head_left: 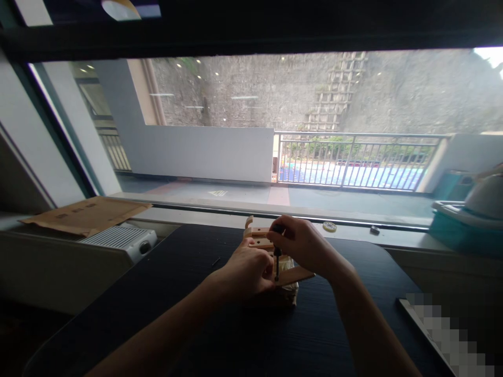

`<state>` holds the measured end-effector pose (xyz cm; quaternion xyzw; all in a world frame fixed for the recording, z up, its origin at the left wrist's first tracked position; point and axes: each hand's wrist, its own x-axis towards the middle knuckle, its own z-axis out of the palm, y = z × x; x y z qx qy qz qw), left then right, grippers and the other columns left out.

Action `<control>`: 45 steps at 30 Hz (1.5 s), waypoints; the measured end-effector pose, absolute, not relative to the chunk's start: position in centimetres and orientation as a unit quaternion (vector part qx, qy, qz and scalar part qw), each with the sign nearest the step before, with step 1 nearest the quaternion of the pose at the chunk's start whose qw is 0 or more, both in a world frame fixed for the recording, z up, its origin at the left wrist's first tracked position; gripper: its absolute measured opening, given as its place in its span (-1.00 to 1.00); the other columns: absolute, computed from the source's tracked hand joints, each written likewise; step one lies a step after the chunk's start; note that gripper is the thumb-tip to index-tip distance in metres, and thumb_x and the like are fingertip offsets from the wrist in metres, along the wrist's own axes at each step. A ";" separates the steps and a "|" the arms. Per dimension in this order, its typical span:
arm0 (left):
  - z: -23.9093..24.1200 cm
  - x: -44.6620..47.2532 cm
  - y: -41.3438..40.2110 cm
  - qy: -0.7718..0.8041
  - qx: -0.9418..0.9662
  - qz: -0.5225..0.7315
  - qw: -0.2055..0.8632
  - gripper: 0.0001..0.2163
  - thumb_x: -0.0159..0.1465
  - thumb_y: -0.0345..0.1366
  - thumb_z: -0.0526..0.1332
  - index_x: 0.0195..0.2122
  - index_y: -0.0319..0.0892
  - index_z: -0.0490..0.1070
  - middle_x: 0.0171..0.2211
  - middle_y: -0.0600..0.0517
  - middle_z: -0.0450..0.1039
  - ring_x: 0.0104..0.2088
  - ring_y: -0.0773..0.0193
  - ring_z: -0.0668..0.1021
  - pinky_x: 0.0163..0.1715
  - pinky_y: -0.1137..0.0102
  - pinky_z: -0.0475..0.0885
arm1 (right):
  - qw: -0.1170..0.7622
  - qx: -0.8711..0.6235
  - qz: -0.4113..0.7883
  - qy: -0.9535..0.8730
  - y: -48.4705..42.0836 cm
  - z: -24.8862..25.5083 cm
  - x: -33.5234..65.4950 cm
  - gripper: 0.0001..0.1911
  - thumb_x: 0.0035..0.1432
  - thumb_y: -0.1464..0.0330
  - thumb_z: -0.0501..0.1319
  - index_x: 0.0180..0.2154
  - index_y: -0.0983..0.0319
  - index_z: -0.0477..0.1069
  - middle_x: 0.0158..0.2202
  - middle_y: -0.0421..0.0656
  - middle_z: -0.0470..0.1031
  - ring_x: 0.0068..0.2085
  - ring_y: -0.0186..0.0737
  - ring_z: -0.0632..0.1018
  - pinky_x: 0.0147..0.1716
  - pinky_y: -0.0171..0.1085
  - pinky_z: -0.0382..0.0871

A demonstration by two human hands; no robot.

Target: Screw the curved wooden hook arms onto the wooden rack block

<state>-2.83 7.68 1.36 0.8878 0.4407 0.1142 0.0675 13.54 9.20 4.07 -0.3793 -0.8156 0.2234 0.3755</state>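
A small wooden assembly (260,236) with drilled holes sits on the dark table (188,293), over a clear plastic bag (290,294). My right hand (306,247) is closed round the black handle of a screwdriver (277,257), which stands upright with its tip on a wooden piece. My left hand (247,272) is closed on the lower wooden piece, just left of the screwdriver's shaft. Both forearms reach in from the bottom edge.
A small dark screw (216,261) lies on the table to the left. A white device (120,240) and flat cardboard (86,214) sit at left. On the window sill lie a tape roll (329,226) and a small dark item (374,229). A teal container (463,222) stands right.
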 end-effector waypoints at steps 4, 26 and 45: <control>1.3 -2.8 7.8 0.447 0.886 0.102 0.073 -0.84 0.07 -0.24 0.27 -0.60 -0.17 0.43 -0.58 0.13 0.42 -0.29 0.20 0.47 0.08 0.09 0.15 | 0.369 -0.335 0.237 -0.834 8.8 4.5 14.0 -0.75 0.17 0.29 0.16 -0.13 0.20 0.49 -0.40 -0.21 0.51 -0.44 -0.37 0.44 -0.48 -0.37 0.27; 1.2 -3.2 7.9 0.438 0.888 0.109 0.089 -0.85 0.10 -0.24 0.26 -0.57 -0.17 0.43 -0.56 0.15 0.42 -0.36 0.27 0.48 0.09 0.09 0.13 | 0.356 -0.354 0.218 -0.837 8.8 4.7 14.5 -0.75 0.18 0.29 0.14 -0.18 0.24 0.52 -0.47 -0.21 0.49 -0.46 -0.36 0.43 -0.50 -0.35 0.25; 1.6 -3.0 7.7 0.443 0.889 0.092 0.072 -0.84 0.08 -0.24 0.28 -0.57 -0.17 0.43 -0.56 0.15 0.44 -0.34 0.25 0.48 0.10 0.10 0.13 | 0.359 -0.366 0.201 -0.835 8.5 4.9 14.4 -0.82 0.14 0.31 0.16 -0.22 0.18 0.48 -0.49 -0.25 0.47 -0.48 -0.38 0.42 -0.52 -0.36 0.24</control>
